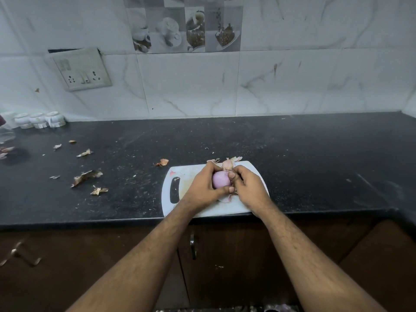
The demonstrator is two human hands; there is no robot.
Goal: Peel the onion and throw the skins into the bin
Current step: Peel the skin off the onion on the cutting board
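A pale purple onion [220, 180] is held above a white cutting board [191, 176] on the black counter. My left hand [202, 188] grips the onion from the left, fingers over its top and thumb under it. My right hand [247, 188] pinches the onion's right side, where a bit of skin shows by the thumb. A second, unpeeled onion [227, 164] lies just behind on the board's far edge. Loose skins [225, 200] lie on the board below my hands. No bin is in view.
Dry onion skins [86, 176] are scattered over the counter's left half, one [162, 162] near the board. White cups [40, 120] stand at the back left by the tiled wall. Brown cabinet doors with a handle [193, 245] sit under the counter edge.
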